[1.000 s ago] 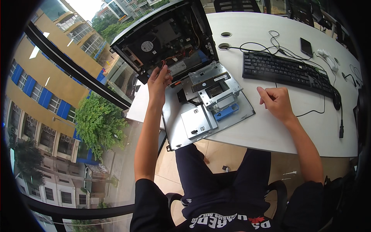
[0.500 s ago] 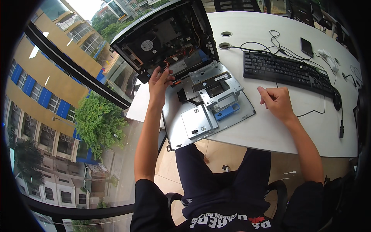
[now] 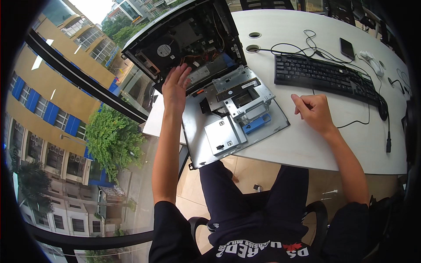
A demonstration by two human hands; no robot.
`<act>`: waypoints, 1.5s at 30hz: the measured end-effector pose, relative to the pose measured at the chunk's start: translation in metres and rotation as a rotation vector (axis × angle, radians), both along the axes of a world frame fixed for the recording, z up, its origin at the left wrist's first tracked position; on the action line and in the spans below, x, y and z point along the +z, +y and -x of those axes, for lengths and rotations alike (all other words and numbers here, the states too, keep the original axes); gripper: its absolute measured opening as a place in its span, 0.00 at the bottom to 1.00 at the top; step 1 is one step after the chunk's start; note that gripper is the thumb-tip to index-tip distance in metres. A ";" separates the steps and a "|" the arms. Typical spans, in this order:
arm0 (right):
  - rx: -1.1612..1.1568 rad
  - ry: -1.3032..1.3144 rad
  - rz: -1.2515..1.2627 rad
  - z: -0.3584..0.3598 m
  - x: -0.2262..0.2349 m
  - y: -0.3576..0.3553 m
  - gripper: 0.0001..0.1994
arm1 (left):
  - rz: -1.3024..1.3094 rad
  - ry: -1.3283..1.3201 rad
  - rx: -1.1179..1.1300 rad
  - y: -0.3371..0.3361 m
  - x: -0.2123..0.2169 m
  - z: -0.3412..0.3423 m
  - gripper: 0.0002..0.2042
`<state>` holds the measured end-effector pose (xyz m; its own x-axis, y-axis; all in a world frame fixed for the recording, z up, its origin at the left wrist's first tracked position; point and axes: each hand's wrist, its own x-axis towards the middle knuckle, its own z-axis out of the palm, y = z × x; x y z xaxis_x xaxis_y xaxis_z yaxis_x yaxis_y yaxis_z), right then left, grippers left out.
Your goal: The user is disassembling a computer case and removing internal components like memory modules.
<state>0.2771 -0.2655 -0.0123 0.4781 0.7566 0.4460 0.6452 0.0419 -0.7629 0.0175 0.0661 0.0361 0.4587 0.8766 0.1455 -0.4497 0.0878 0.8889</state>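
1. Evidently the left hand [image 3: 175,88] was spread, fingers extended and nothing visibly held, before the opened computer case [image 3: 193,133]; I couldn't tell whether it touched the coloured wires [image 3: 215,55].
2. To my mind, working there well called for relaxed fingers, clear of the metal edges and never tugging the wires.
3. The right hand [image 3: 312,111] was curled nearly closed above the tabletop [image 3: 298,147], visibly empty.
4. The case sat at the tabletop's left end, one corner overhanging the near edge.
5. Its raised half leaned back, interior facing the person; its long axis seemed to slant from the left edge toward the far right.
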 end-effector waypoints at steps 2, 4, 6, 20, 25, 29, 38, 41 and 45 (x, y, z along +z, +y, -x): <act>-0.006 0.000 -0.007 -0.001 0.001 0.000 0.24 | -0.132 -0.049 0.111 0.001 -0.001 -0.004 0.25; 0.010 -0.013 0.003 0.000 0.001 0.001 0.24 | -0.214 0.016 0.164 0.000 -0.005 -0.004 0.26; 0.010 -0.016 -0.003 0.002 0.003 0.002 0.24 | -0.294 0.085 0.216 -0.001 -0.009 -0.002 0.27; 0.006 -0.015 0.008 0.000 0.000 0.001 0.24 | -0.528 0.303 0.367 -0.031 0.018 0.016 0.19; 0.000 0.009 -0.035 0.001 0.001 -0.001 0.24 | -0.867 0.339 0.772 -0.023 0.003 0.037 0.18; 0.019 -0.032 0.023 0.004 0.002 0.001 0.24 | -0.720 0.352 1.004 0.024 -0.040 0.082 0.11; 0.000 -0.006 0.008 0.001 -0.005 0.002 0.25 | -0.389 0.343 0.721 0.051 -0.070 0.117 0.15; -0.029 -0.012 0.032 0.002 0.000 0.001 0.26 | -0.365 0.290 0.728 0.049 -0.073 0.117 0.16; -0.042 -0.043 0.028 0.004 0.000 0.002 0.26 | -0.282 0.275 0.720 0.047 -0.067 0.120 0.19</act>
<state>0.2730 -0.2638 -0.0119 0.4904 0.7487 0.4460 0.6785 -0.0068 -0.7346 -0.1028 0.1128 -0.0305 -0.1511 0.9172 0.3687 -0.0735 -0.3823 0.9211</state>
